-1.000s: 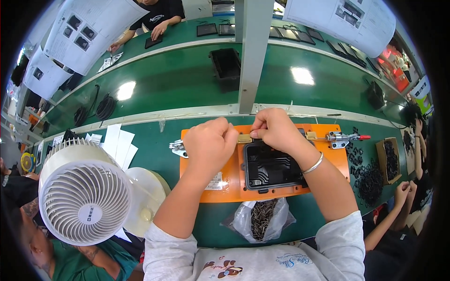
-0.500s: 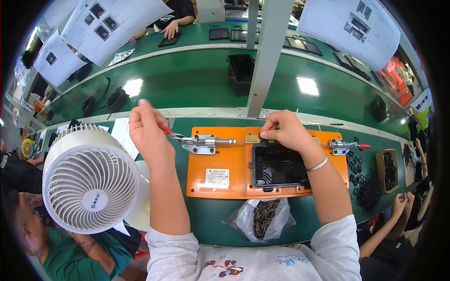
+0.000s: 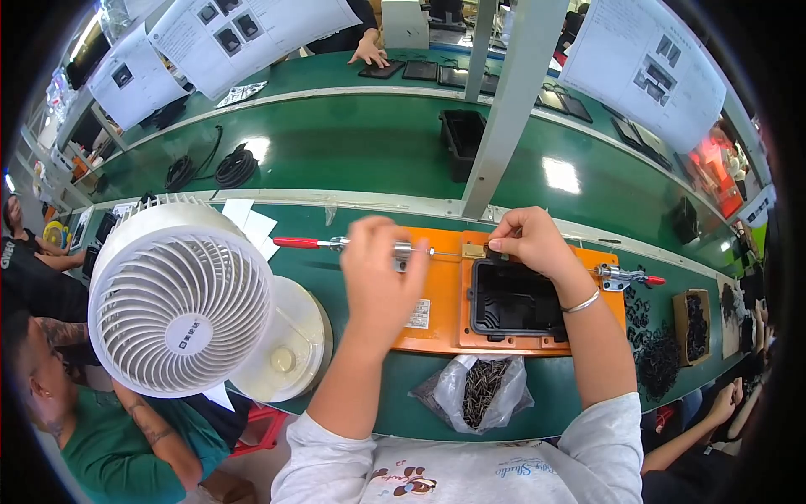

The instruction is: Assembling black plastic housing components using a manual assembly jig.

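Note:
An orange fixture (image 3: pixel 437 326) lies on the green bench with an open black plastic housing (image 3: pixel 516 302) set in it. My right hand (image 3: pixel 531 244) pinches a small black part at the housing's upper edge, beside a brass block (image 3: pixel 473 250); the fingers hide most of that part. My left hand (image 3: pixel 379 273), blurred, is over the fixture's left side, thumb apart from the fingers and nothing seen in it. It partly covers the left toggle clamp, whose red handle (image 3: pixel 295 243) points left. Another toggle clamp (image 3: pixel 620 275) with a red handle sits at the right end.
A white fan (image 3: pixel 189 315) stands at left. In front of the fixture lies a plastic bag of screws (image 3: pixel 483 391). Small black parts (image 3: pixel 659 353) are heaped at right beside a cardboard box (image 3: pixel 693 328). A metal post (image 3: pixel 508 126) rises behind. Co-workers sit on both sides and opposite.
My left hand has let go of the left clamp's red handle and moved right; the handle now lies flat toward the left. My right hand stays at the housing's upper edge. The view has shifted slightly.

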Motion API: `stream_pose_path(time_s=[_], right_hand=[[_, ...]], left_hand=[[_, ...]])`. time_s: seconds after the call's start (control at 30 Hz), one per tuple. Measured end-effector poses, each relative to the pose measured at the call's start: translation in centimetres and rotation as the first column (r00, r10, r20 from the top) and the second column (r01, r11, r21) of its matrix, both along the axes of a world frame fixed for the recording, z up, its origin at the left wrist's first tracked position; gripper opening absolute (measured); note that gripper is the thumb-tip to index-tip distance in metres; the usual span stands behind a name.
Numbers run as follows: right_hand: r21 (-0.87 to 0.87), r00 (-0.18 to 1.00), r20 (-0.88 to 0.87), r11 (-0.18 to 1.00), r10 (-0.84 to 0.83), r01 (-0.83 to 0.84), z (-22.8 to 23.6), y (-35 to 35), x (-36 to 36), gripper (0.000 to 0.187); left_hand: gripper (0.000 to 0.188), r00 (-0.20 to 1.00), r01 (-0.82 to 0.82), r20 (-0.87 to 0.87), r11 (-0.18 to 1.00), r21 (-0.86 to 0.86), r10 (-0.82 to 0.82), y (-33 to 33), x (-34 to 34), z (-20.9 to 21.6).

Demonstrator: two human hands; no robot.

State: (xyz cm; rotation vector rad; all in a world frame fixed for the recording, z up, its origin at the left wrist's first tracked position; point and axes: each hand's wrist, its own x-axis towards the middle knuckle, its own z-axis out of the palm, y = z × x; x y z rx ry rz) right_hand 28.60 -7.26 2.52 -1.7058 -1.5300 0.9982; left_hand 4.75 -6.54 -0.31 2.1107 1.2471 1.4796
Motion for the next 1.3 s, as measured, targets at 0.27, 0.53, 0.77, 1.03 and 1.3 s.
stream_pose_path(time_s=[0.27,0.53,0.77,1.03,1.3], right_hand=[[0.340,0.749,0.604,0.938,-0.273,0.067,2.5,-8.2,3.5,0.032],[0.191,0.773,0.548,0.948,-0.320,0.256,2.9,-12.3,4.4,0.024],[0.198,0.851,-0.075,0.829,-0.519,0.523,5.8,-7.3,13.1,0.017],[-0.388,0.486,-0.417,0.634,-0.768,0.668,0.1,2.0,20.2,0.039],[0.012,0.835,0.549,0.999,-0.043,0.043,-0.6,11.1,9.2,0.052]], left_hand=[[0.031,0.798,0.237,-0.420,0.865,-0.442,-0.433,-2.6,2.6,1.7],[0.031,0.812,0.236,-0.417,0.883,-0.407,-0.409,-2.6,4.1,2.8],[0.017,0.836,0.548,0.136,0.818,-0.172,-0.532,-4.2,2.5,4.7],[0.025,0.138,0.951,0.562,0.267,0.153,-0.815,-6.5,-1.8,8.1],[0.024,-0.422,0.801,0.655,0.081,0.594,-0.627,-8.3,-2.9,11.0]])
